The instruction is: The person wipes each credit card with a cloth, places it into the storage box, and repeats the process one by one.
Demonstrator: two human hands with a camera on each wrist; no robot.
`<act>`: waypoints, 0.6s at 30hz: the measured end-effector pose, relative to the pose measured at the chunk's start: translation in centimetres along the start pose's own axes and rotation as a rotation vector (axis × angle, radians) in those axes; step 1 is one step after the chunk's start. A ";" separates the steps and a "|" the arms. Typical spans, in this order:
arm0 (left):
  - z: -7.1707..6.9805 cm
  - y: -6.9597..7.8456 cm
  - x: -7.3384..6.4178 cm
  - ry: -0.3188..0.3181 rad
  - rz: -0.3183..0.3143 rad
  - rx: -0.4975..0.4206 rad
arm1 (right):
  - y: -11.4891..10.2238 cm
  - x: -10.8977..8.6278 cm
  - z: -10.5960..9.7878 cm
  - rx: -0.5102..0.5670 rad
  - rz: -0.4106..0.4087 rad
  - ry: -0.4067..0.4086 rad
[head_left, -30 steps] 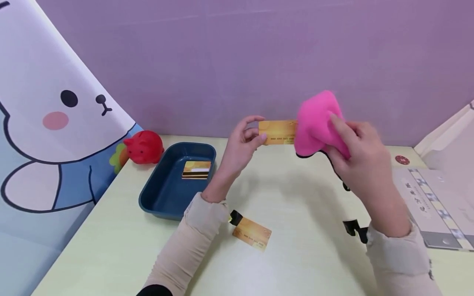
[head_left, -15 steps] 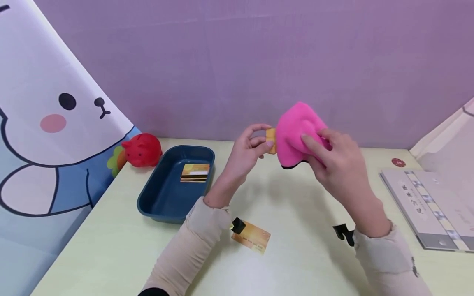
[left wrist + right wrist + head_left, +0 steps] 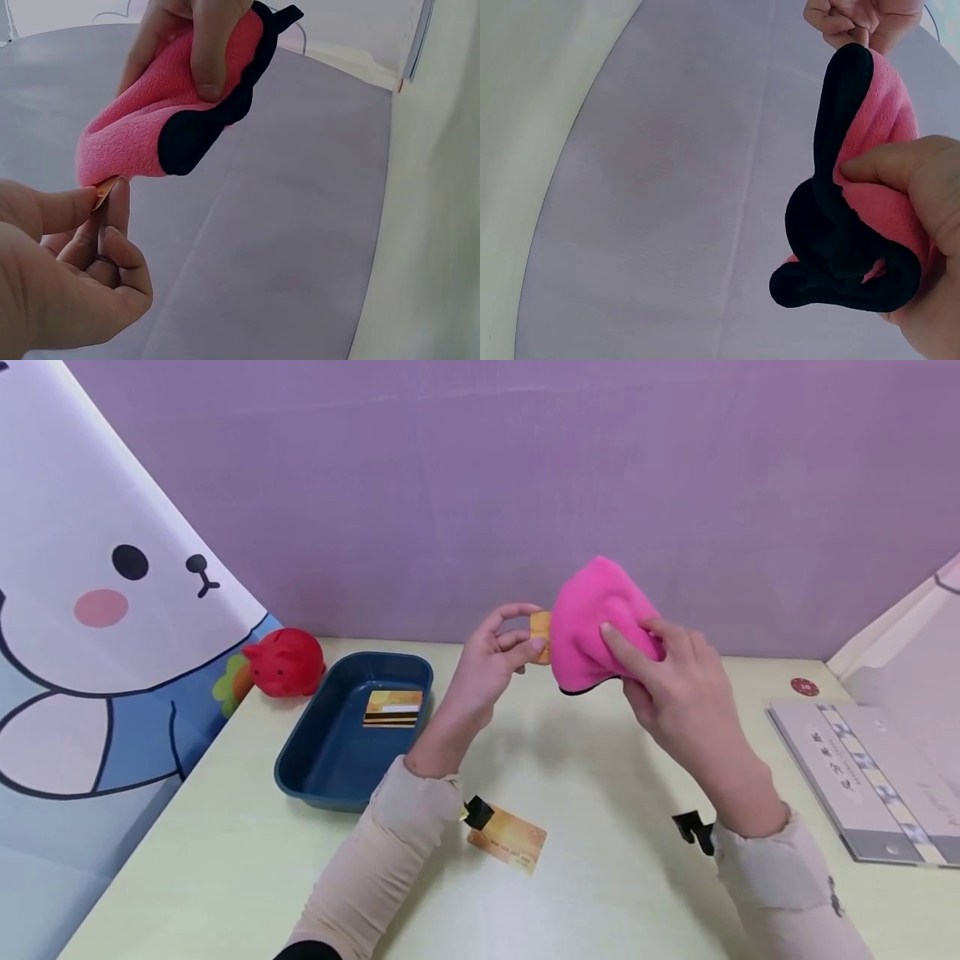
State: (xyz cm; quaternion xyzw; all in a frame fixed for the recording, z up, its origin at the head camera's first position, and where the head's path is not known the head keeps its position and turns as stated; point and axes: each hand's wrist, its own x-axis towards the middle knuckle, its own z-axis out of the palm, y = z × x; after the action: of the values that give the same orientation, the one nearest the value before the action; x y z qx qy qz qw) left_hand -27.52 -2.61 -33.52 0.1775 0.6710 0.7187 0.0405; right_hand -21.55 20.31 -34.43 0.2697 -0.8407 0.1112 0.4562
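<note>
In the head view my left hand [image 3: 480, 672] pinches the left end of a golden bank card [image 3: 539, 637] between thumb and fingers. Most of that card is hidden in a fluffy pink cloth [image 3: 596, 622] with black edging. My right hand [image 3: 678, 697] grips the cloth folded around the card, up off the table. From the left wrist, only a small orange end of the card [image 3: 106, 192] shows below the cloth [image 3: 131, 139]. The right wrist view shows the cloth's black edging [image 3: 844, 112] hanging in folds. Another golden card [image 3: 513, 839] lies flat near the left sleeve.
Left of the hands stands a dark blue tray [image 3: 318, 764] with several stacked cards [image 3: 392, 710] in it. A red piggy bank [image 3: 285, 662] sits behind it at the table's left edge. To the right lie a grey-white box [image 3: 847, 777] and a red chip [image 3: 805, 687].
The right hand and cloth have moved left along the card, covering most of it. In the last half second both hands have shifted only slightly.
</note>
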 end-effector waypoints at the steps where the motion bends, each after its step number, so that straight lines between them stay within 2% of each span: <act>1: 0.0 0.0 0.0 -0.001 0.008 0.000 | 0.0 0.1 0.0 -0.005 0.003 0.010; 4: 0.0 0.1 0.0 0.000 0.013 -0.006 | 0.0 0.1 -0.1 -0.025 0.006 0.026; 10: -0.3 0.2 -0.3 0.016 -0.018 -0.017 | 0.3 0.0 -0.3 -0.049 0.009 0.041; 18: -0.6 0.7 -0.3 0.014 0.011 -0.031 | 1.3 -0.2 -1.3 -0.107 0.101 0.052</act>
State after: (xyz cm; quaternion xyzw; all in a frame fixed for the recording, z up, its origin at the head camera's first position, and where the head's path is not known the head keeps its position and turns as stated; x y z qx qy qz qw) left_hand -27.26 -3.31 -32.89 0.1752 0.6591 0.7306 0.0346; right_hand -21.28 22.04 -33.82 0.1992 -0.8457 0.0962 0.4856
